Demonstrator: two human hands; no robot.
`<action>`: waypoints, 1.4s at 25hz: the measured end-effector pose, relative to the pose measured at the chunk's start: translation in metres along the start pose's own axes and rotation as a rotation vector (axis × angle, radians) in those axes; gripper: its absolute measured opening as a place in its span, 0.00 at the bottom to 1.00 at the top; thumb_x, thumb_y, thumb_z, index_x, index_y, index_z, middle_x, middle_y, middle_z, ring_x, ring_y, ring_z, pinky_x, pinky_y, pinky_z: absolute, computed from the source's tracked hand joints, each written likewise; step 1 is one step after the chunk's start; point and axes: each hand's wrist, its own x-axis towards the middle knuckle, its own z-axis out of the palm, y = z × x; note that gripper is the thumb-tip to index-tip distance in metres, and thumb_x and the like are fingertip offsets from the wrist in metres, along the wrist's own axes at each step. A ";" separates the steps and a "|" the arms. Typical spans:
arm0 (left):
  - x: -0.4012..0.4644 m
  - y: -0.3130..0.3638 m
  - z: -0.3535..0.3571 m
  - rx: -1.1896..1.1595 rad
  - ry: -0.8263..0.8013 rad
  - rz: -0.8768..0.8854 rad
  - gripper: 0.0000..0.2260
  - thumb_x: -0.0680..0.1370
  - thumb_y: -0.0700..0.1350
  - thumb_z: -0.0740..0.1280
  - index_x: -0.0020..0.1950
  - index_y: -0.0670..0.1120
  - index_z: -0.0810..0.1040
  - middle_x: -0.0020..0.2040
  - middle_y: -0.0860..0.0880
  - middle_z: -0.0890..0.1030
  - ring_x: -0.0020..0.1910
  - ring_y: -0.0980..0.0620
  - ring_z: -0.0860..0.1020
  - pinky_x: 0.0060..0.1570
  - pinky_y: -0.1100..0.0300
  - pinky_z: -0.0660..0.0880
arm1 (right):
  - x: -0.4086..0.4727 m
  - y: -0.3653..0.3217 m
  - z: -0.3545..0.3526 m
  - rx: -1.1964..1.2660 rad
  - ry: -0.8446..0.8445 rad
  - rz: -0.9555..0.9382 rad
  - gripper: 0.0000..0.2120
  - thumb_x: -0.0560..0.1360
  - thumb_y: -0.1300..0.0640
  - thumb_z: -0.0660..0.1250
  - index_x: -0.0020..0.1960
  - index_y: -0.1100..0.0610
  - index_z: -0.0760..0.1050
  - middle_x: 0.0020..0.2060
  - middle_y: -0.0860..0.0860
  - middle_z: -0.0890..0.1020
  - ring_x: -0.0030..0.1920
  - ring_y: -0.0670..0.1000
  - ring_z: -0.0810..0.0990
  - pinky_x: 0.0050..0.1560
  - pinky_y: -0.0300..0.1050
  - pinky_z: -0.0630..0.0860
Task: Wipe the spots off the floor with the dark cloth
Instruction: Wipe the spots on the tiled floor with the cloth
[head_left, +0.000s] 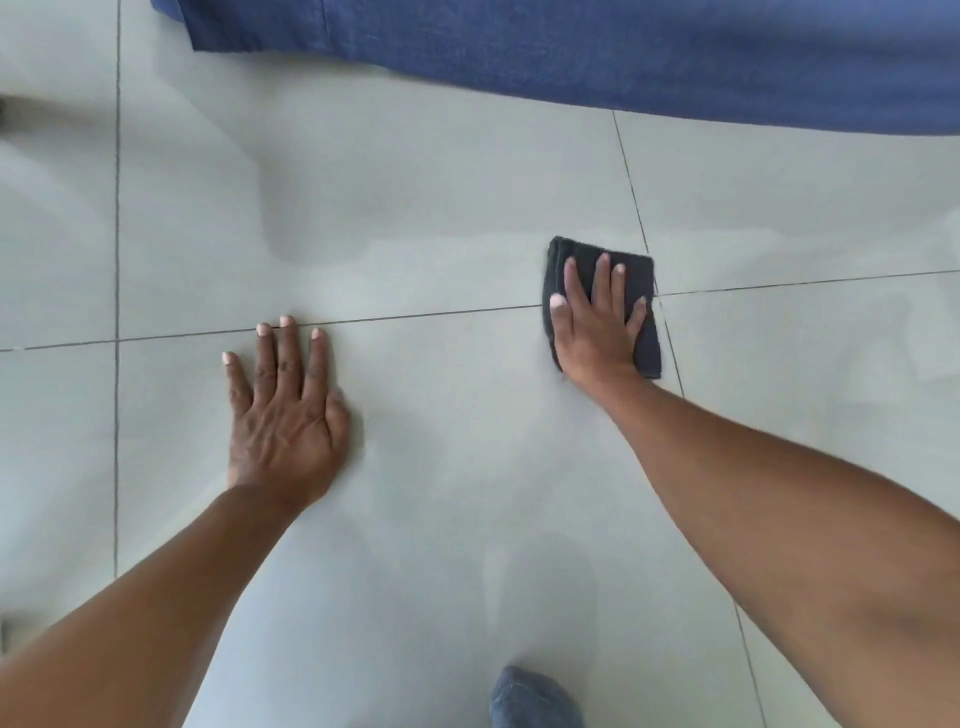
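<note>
Cloth (631, 275) flat beneath right hand (597, 332)

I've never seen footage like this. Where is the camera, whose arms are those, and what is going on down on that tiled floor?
There is no machine here: a person wears one wide-angle camera on the head, looking forward and down, so you see their own two bare arms. The left hand lies flat, fingers spread, on the pale tiled floor, apparently for support, and holds nothing. The right hand presses flat on a folded dark cloth, which lies near where the grout lines cross. The job is wiping spots off the floor, though I cannot make out distinct spots in this picture. Blue fabric runs along the top edge, and a small blue-grey thing shows at the bottom edge; what either is I cannot tell.
</note>
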 end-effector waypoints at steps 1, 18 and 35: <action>0.000 0.000 0.000 -0.008 -0.003 -0.001 0.30 0.82 0.51 0.47 0.83 0.42 0.52 0.84 0.37 0.51 0.83 0.38 0.47 0.78 0.35 0.41 | 0.026 -0.027 -0.004 0.073 -0.026 0.097 0.28 0.85 0.44 0.45 0.84 0.46 0.48 0.85 0.56 0.44 0.84 0.59 0.39 0.78 0.75 0.42; 0.005 0.010 -0.002 -0.041 -0.066 -0.063 0.32 0.81 0.53 0.46 0.84 0.44 0.46 0.84 0.40 0.45 0.83 0.40 0.40 0.79 0.38 0.40 | 0.093 -0.052 -0.020 0.158 -0.037 0.354 0.31 0.85 0.43 0.46 0.85 0.49 0.45 0.84 0.59 0.39 0.83 0.62 0.35 0.77 0.76 0.38; 0.006 -0.010 -0.016 -0.055 -0.132 -0.029 0.35 0.82 0.59 0.47 0.83 0.42 0.45 0.84 0.43 0.43 0.83 0.46 0.41 0.80 0.48 0.40 | 0.057 -0.080 -0.008 0.131 -0.056 0.146 0.29 0.85 0.46 0.48 0.84 0.47 0.47 0.85 0.56 0.41 0.84 0.61 0.37 0.77 0.77 0.40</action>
